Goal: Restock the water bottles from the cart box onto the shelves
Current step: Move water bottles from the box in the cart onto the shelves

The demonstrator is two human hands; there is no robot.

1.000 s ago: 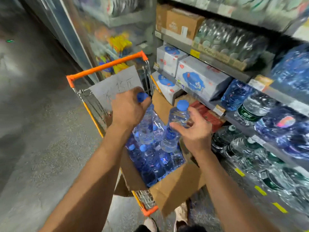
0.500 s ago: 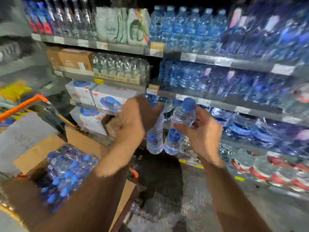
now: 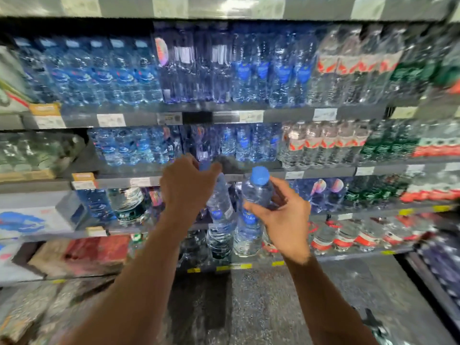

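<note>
My left hand [image 3: 186,185] grips a clear water bottle [image 3: 220,215] by its blue-capped neck, so the bottle hangs down below the fingers. My right hand [image 3: 283,217] holds a second bottle [image 3: 251,220] with a blue cap round its upper body, nearly upright. Both bottles are raised side by side in front of the shelves [image 3: 199,118], level with the third shelf down. Just above my left hand a dark gap [image 3: 231,163] shows among the blue bottles on the second shelf. The cart and its box are out of view.
Rows of bottled water fill the shelves: blue-labelled ones [image 3: 119,70] left and centre, red-labelled [image 3: 348,66] and green-labelled ones [image 3: 388,145] to the right. Boxes [image 3: 34,222] sit on the lower left shelves. Grey speckled floor [image 3: 261,307] lies below.
The view has swung from the cart up to the shelves. Both hands lifted their bottles out of the cart box and carried them up and toward the shelf face.
</note>
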